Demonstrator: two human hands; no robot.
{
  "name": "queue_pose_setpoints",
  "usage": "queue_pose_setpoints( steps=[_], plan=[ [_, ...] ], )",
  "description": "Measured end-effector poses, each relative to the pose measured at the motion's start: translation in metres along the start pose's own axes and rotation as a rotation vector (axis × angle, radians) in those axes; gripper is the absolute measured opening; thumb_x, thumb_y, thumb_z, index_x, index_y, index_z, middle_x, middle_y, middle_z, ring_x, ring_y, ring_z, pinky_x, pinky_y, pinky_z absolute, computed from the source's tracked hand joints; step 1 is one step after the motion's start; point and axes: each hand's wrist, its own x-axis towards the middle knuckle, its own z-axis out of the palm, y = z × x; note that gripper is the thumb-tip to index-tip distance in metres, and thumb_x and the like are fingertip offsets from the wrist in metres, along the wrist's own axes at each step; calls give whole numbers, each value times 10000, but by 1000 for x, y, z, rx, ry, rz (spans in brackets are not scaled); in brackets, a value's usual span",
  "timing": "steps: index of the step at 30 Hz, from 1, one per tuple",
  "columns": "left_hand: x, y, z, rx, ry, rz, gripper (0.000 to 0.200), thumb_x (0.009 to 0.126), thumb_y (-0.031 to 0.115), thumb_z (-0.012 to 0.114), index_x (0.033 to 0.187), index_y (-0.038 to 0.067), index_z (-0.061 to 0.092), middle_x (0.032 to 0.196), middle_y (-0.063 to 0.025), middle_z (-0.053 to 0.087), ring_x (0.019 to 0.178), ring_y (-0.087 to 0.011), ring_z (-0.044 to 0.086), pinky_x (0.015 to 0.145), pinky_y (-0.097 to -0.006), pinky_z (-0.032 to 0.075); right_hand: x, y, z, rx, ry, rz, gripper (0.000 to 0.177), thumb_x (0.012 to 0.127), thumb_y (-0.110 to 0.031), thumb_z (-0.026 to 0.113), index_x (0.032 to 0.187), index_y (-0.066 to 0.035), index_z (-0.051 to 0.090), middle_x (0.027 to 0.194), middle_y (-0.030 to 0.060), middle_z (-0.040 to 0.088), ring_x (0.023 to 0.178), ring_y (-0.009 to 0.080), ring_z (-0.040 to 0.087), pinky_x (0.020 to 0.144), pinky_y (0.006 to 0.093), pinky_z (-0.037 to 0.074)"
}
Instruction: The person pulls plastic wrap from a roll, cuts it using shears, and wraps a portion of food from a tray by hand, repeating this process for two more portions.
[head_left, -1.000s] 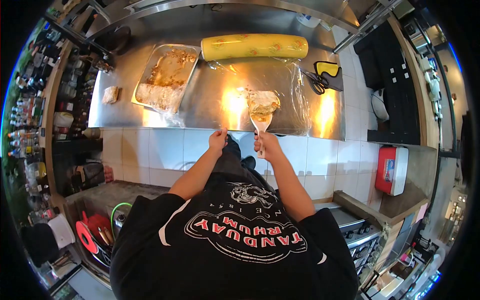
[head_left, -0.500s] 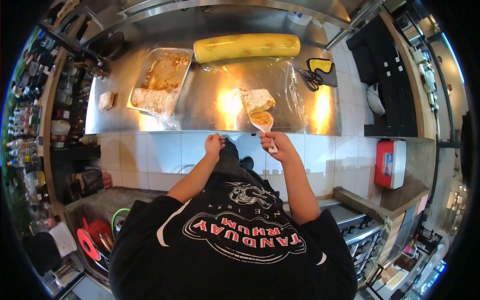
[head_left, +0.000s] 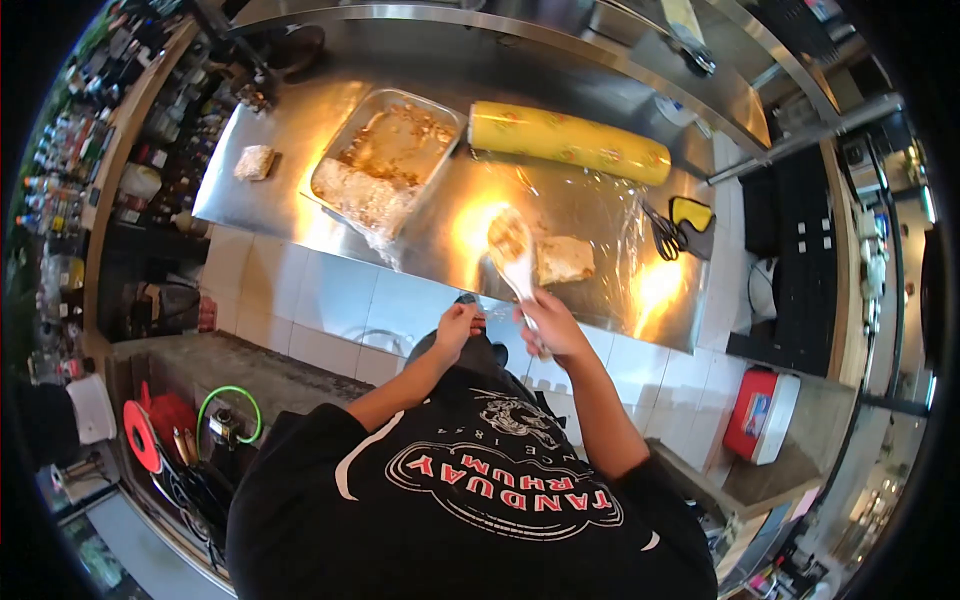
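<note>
My right hand [head_left: 556, 326] is wrapped round the handle of a white serving spoon [head_left: 518, 272], whose bowl carries brownish crumbly food. Just right of the spoon, a block of pale, crumb-topped food [head_left: 568, 260] lies on clear plastic film [head_left: 618, 222] spread over the table. My left hand [head_left: 459, 328] is closed in front of the table edge; whatever its fingers hold, if anything, is hidden. A metal tray [head_left: 455, 137] stands to the left, with a pale layer of the same food in its near half and brown scraps and liquid in the far half.
A thick yellow patterned roll [head_left: 570, 142] lies along the back of the steel table [head_left: 300, 110]. Scissors [head_left: 664, 237] and a black-and-yellow item [head_left: 691, 213] are at the right end. A small wrapped-looking portion [head_left: 254, 163] sits far left. A metal shelf [head_left: 420, 13] overhangs the back.
The spoon has risen off the food block and swung left, its bowl now left of the block. My left hand stays closed near the edge. The whole view has rotated.
</note>
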Motion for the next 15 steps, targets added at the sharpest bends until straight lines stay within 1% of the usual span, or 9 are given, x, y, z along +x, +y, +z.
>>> queue_pose_setpoints(
  steps=[1, 2, 3, 4, 7, 9, 13, 14, 15],
  plan=[
    [-4, 5, 0, -14, -29, -6, 227, 937, 274, 593, 919, 53, 545, 895, -87, 653, 763, -154, 635, 650, -265, 509, 37, -10, 10, -169, -37, -203, 240, 907, -249, 473, 1001, -46, 557, 655, 62, 549, 571, 163, 575, 426, 316, 439],
    [-7, 11, 1, -23, -14, 3, 227, 937, 274, 593, 919, 53, 545, 895, -87, 653, 763, -154, 635, 650, -265, 509, 92, -17, 20, -610, 73, -368, 369, 877, -248, 482, 1159, -20, 552, 739, 168, 633, 656, 292, 631, 582, 390, 511],
    [-9, 17, 2, -19, -45, -25, 216, 933, 271, 594, 903, 63, 550, 888, -77, 663, 751, -145, 633, 646, -260, 504, 104, -57, 47, -769, 114, -363, 478, 856, -220, 486, 1289, -18, 481, 923, 254, 645, 792, 370, 647, 726, 430, 515],
    [-12, 23, 1, -11, -79, -57, 205, 930, 269, 595, 886, 72, 555, 881, -67, 673, 738, -137, 631, 642, -254, 499, 137, -73, 63, -937, 149, -483, 444, 860, -196, 484, 1272, -30, 490, 980, 257, 631, 863, 389, 638, 747, 449, 516],
    [-14, 43, 1, 7, -126, -147, 207, 935, 271, 594, 921, 66, 568, 912, -66, 674, 757, -130, 627, 653, -253, 500, 228, -99, 97, -1307, 219, -583, 418, 837, -148, 519, 1240, -39, 536, 1041, 225, 614, 973, 358, 611, 785, 447, 504],
    [-14, 53, -3, 48, -161, -198, 211, 937, 273, 592, 935, 63, 572, 922, -66, 673, 766, -127, 626, 656, -253, 501, 269, -96, 102, -1354, 255, -662, 369, 833, -125, 520, 1189, -38, 557, 1032, 207, 611, 947, 353, 616, 773, 462, 502],
    [-9, 76, -8, 126, -293, -257, 257, 931, 281, 597, 988, 30, 602, 968, -74, 675, 812, -125, 623, 708, -247, 504, 236, -89, 66, -1418, 353, -827, 333, 775, -91, 563, 1103, -48, 597, 1018, 157, 606, 913, 326, 596, 773, 461, 480],
    [-7, 81, -7, 163, -309, -287, 264, 932, 285, 594, 985, 27, 601, 972, -77, 676, 819, -125, 624, 700, -241, 502, 218, -74, 43, -1275, 385, -941, 324, 740, -89, 581, 1060, -48, 603, 986, 150, 606, 900, 329, 585, 777, 454, 471],
    [-9, 88, -3, 153, -302, -290, 262, 936, 284, 577, 956, 25, 611, 918, -75, 683, 740, -106, 605, 619, -210, 475, 192, -56, 14, -1128, 418, -1055, 315, 705, -86, 599, 1018, -49, 610, 954, 142, 607, 887, 332, 574, 782, 447, 463]
  ],
)
